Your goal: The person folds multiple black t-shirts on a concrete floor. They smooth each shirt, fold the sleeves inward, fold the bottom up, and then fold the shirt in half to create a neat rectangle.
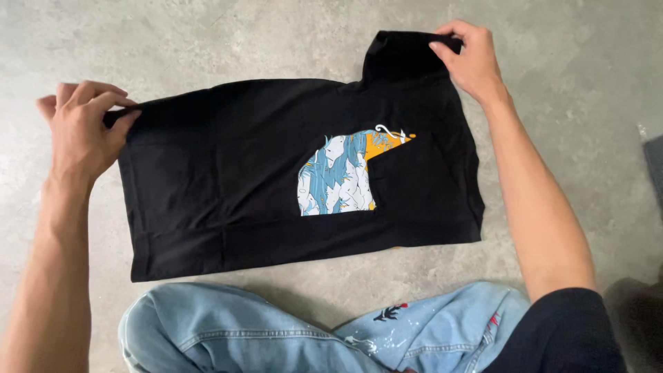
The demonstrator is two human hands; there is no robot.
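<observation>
A black T-shirt (228, 179) lies partly folded on the grey concrete floor (207, 41), with a blue, white and orange print (342, 176) showing near its middle. My left hand (83, 131) pinches the shirt's far left corner. My right hand (466, 59) grips the raised flap of fabric at the shirt's far right top. Both hands hold the cloth slightly lifted along its far edge.
My crossed legs in light blue, paint-flecked jeans (228, 331) sit just in front of the shirt's near edge. A dark object (655, 166) pokes in at the right edge of the view.
</observation>
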